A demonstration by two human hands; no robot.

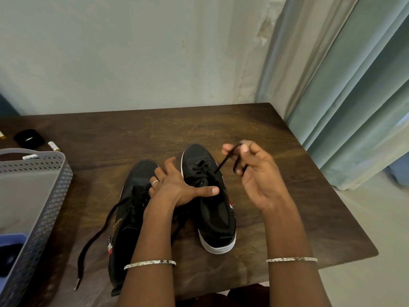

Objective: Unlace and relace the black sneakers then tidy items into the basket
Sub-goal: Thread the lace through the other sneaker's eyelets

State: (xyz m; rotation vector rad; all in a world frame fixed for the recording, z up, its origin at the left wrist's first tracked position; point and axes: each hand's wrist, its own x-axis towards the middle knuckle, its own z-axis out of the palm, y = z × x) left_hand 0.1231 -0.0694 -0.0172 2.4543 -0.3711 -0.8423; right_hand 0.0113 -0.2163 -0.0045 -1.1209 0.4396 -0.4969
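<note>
right hand (254, 173): pinches a loop of black lace (223, 161), raised over the right sneaker (197, 154).
lace: runs taut down to the eyelets.
left hand (177, 187): fingers spread, thumb pressing across that sneaker's tongue.
left sneaker (139, 171): just beside it, loose lace end (97, 231) trailing on the table (287, 218).
basket (51, 196): grey, at the table's left.

A dark wooden table (155, 134) stood against a pale wall (132, 52) at twelve o'clock; pale green curtains (354, 96) hung at two o'clock.
</note>
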